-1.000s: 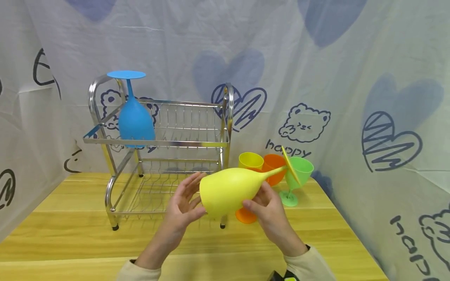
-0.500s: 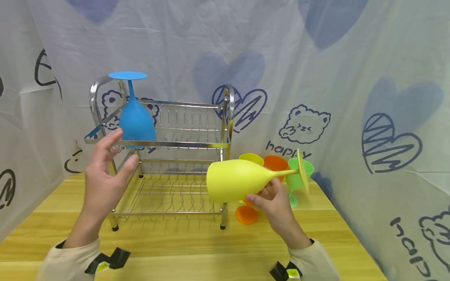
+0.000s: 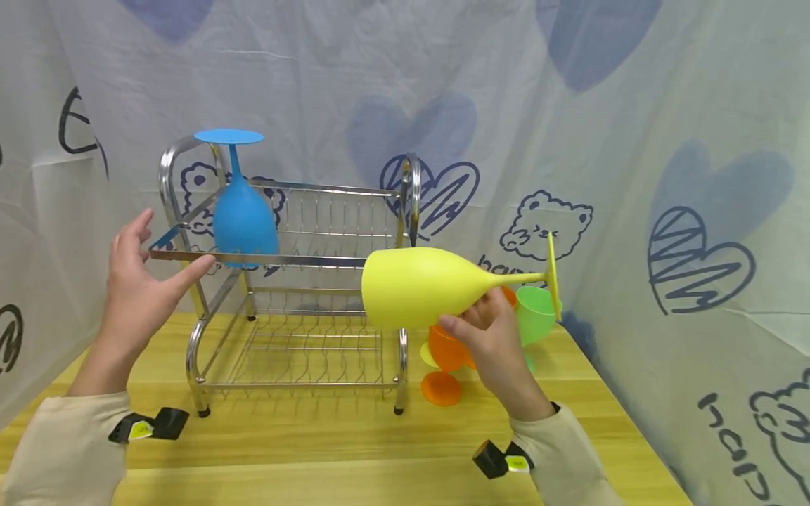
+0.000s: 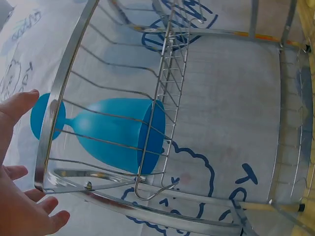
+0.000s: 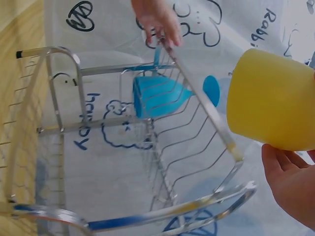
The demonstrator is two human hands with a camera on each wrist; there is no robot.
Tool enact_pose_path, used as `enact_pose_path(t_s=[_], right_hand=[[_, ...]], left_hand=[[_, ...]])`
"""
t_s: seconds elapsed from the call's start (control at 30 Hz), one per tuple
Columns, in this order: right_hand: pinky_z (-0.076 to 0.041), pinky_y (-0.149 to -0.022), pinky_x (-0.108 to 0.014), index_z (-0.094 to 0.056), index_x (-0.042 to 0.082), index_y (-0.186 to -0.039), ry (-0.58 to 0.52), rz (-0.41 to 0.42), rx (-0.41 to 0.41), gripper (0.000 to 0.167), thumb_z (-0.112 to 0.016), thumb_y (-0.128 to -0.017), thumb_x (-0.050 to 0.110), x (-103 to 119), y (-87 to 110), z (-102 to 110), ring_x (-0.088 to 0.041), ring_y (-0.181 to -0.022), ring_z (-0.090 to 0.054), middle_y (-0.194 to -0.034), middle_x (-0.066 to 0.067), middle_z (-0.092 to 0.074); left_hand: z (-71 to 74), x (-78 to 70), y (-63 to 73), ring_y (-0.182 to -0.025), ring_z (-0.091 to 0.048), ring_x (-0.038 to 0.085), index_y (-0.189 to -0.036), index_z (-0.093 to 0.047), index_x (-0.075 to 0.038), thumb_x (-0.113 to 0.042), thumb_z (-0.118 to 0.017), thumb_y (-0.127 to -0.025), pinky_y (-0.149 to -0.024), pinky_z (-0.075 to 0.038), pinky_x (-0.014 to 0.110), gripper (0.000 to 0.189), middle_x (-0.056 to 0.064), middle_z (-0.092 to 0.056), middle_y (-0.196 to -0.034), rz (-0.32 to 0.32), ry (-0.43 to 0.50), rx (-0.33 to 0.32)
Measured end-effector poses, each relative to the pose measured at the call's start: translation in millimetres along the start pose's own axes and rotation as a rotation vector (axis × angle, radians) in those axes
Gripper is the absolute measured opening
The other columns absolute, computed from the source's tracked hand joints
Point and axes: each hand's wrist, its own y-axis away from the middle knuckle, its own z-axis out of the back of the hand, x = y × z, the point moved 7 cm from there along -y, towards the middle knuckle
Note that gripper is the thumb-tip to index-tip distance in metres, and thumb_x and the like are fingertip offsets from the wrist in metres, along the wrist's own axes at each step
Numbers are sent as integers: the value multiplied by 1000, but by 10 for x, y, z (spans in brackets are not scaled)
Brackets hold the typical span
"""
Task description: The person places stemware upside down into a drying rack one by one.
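Observation:
My right hand (image 3: 496,344) holds a yellow plastic goblet (image 3: 420,287) from below, with the thumb on the near side of its bowl. The goblet lies sideways in the air, mouth to the left and foot to the right, in front of the rack's right end. In the right wrist view its bowl (image 5: 270,101) fills the right edge. My left hand (image 3: 139,295) is spread at the upper left front corner of a two-tier metal dish rack (image 3: 304,261), thumb overlapping the front rail. A blue goblet (image 3: 245,218) stands upside down in the upper tier beside it.
Behind my right hand stand more goblets on the wooden table (image 3: 304,450): an orange one (image 3: 441,388) and a green one (image 3: 534,316), partly hidden. The rack's lower tier (image 3: 310,348) sits low over the table. A patterned cloth (image 3: 304,84) hangs behind and at both sides.
My left hand has let go of the yellow goblet and moved left to the rack's corner. My right hand has raised the goblet, its foot swinging out to the right.

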Motion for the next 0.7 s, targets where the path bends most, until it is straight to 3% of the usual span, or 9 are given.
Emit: enact_pose_path(t_s=[0.13,0.47,0.7], right_hand=[[-44,-101,-38,-38,0,-139,4,9,1,61,-62,-83,-1,99,-139,-78,-29,-120,-52,-131,-12,-55],[-46,-99,-36,-42,9,-141,37,-4,32,60,-67,-86,10,216,-565,-319,-23,-122,-53,-133,-9,-55],[-48,-97,-33,-42,8,-141,69,17,47,60,-68,-88,7,212,-854,-475,-19,-120,-55,-131,-8,-57]], left_hand=[[20,126,-98,-145,-8,27,-156,-6,-12,-21,-64,-93,-118,-9,44,86,11,-6,-160,63,96,61],[1,413,-338,-146,-4,28,-156,6,-21,-19,-61,-96,-115,-15,52,89,9,0,-161,128,157,310],[-22,440,-430,-146,-6,29,-155,7,-25,-19,-61,-96,-115,-20,46,91,10,-1,-161,136,154,379]])
